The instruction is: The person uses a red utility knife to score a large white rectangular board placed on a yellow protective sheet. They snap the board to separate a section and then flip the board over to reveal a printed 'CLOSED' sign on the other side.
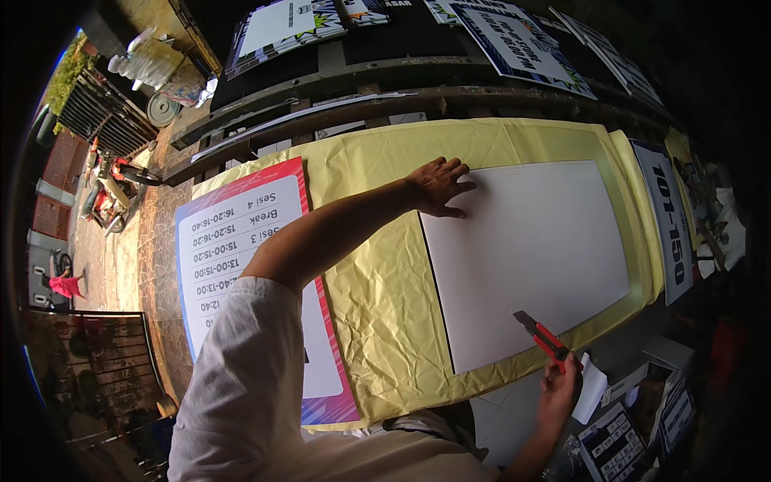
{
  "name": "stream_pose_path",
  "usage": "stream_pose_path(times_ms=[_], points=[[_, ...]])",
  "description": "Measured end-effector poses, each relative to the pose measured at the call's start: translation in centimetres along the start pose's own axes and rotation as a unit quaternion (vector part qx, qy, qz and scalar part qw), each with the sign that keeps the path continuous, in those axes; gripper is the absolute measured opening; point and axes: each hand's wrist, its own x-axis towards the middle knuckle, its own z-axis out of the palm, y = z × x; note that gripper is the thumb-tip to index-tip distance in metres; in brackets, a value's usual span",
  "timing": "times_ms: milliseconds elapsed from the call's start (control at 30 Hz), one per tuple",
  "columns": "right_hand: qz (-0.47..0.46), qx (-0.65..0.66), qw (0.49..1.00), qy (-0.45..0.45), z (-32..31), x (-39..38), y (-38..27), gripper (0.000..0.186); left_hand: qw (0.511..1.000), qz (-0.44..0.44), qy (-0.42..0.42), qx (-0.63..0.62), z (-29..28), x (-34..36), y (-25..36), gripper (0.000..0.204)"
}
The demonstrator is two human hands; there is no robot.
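Note:
My left hand (440, 185) lies with fingers spread on the upper left corner of a white board (530, 241), which rests on crumpled yellow paper (361, 337). My right hand (559, 386) grips a red utility knife (548, 341), blade out, its tip over the board’s lower part. Under my left forearm, to the left of the white board, lies a printed schedule board (218, 217) with a pink and blue border, partly covered by my arm and sleeve.
Slatted dark racks behind hold printed boards (522, 56). Another printed sign (658, 217) stands at the right, with boxes and printed sheets (610, 442) below. Outside at the left are a red motorbike (112, 189), a metal gate (104, 100) and a person in pink (66, 283).

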Motion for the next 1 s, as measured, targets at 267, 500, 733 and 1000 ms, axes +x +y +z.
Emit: stream_pose_path(times_ms=[267,500,733,1000], points=[[0.051,0.085,0.994,-0.035,3.5,-4.4,0.5,0.026,0.992,0.127,0.023,0.001,3.1,-0.3,-3.2,0.082],[0.051,-0.022,0.962,-0.267,11.0,-5.3,2.5,0.075,0.98,0.183,0.067,0.043,2.7,3.0,-3.6,0.067],[-0.034,-0.197,0.946,-0.255,20.1,-0.9,3.6,0.043,0.98,0.198,0.023,0.006,2.8,4.3,-3.4,0.075],[-0.366,-0.545,0.74,-0.146,27.8,2.9,7.3,0.052,0.978,0.2,0.06,-0.014,4.4,4.5,-4.0,0.077]])
